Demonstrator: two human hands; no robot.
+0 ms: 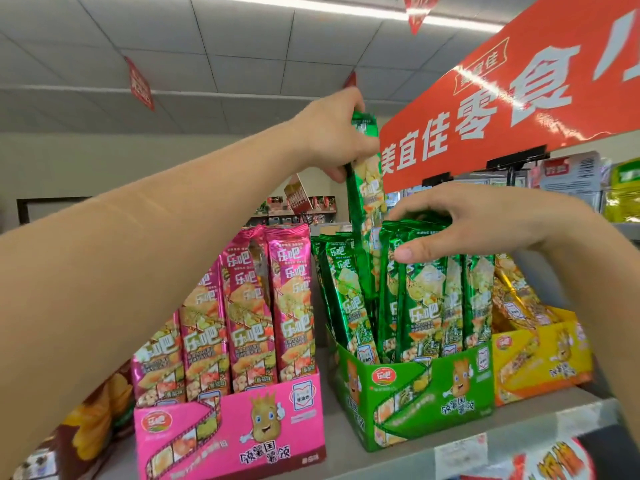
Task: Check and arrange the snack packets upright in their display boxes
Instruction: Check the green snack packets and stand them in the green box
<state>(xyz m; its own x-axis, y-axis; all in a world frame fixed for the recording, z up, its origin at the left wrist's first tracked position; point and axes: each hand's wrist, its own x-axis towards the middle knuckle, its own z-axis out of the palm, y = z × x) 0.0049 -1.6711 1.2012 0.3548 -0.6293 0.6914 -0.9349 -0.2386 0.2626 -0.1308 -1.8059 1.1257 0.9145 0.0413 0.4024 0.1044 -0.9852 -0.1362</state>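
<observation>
I watched from far away through the head camera. The left hand was up high, and its fingers and thumb were curled round the top part of one raised green packet. That packet stood almost straight up. Its top poked out above the hand, and its bottom end went down into the green box, in the gap between the other packets.

The right hand was lower, over the same box. Its fingers were bent over the tops of the green packets on the right side of the gap, and its thumb pressed on their front, so it pinched the bunch. Those packets stood up in the box, and a few more leaned on the left side of the gap.

The green box sat on the shelf, turned a little. The pink box was beside it on the left, full of pink packets that stood up (they got taller step by step toward the right). The yellow box touched the green one on the right, and its gold packets leaned back. A big red sign hung above.
</observation>
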